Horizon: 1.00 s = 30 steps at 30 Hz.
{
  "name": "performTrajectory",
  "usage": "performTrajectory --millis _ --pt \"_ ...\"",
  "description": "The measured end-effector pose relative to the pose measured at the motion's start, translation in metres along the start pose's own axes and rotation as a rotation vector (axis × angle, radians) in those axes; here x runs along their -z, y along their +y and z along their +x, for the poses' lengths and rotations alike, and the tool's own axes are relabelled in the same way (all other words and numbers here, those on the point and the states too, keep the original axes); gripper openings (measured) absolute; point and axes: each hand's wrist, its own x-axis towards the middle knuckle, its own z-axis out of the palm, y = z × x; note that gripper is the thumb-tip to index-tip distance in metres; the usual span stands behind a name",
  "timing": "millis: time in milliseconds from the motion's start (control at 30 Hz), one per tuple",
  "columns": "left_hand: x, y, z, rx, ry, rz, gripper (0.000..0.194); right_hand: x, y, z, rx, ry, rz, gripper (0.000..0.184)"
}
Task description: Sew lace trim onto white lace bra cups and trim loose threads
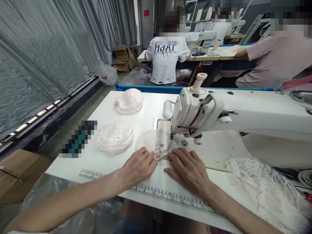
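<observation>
A piece of sheer white lace fabric (163, 143) lies under the needle area of a white sewing machine (192, 110). My left hand (142, 164) is closed on the fabric's near left edge, fingers curled and pressed together. To the right of it, my right hand (188, 167) rests on the fabric's near edge just in front of the needle, fingers stretched out and thumb apart. The needle tip itself is too small to make out. Left of the machine lie a lace bundle (115, 139) and, farther back, a pinkish-white fabric bundle (129, 101).
More white lace (265, 191) is heaped at the right of the white table (70, 162), which has a printed ruler (170, 196) along its front. A cardboard box (19, 172) stands at the lower left. Ahead, a person in a white shirt (168, 58) sits at another table.
</observation>
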Motion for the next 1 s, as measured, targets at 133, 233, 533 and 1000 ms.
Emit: performTrajectory --millis 133,233,533,1000 --pt "0.028 0.010 -0.032 -0.021 -0.162 -0.091 0.022 0.000 -0.004 -0.004 0.103 0.059 -0.016 0.019" --pt "0.039 0.003 -0.035 -0.008 -0.308 -0.250 0.019 0.003 -0.002 -0.004 0.163 0.067 0.046 0.020" --pt "0.001 -0.032 0.056 -0.078 -0.243 -0.746 0.057 0.012 -0.001 -0.003 0.228 0.120 0.123 0.022" --pt "-0.028 -0.046 0.054 0.416 -0.337 -0.846 0.016 0.000 0.014 -0.011 0.046 0.003 0.156 0.018"
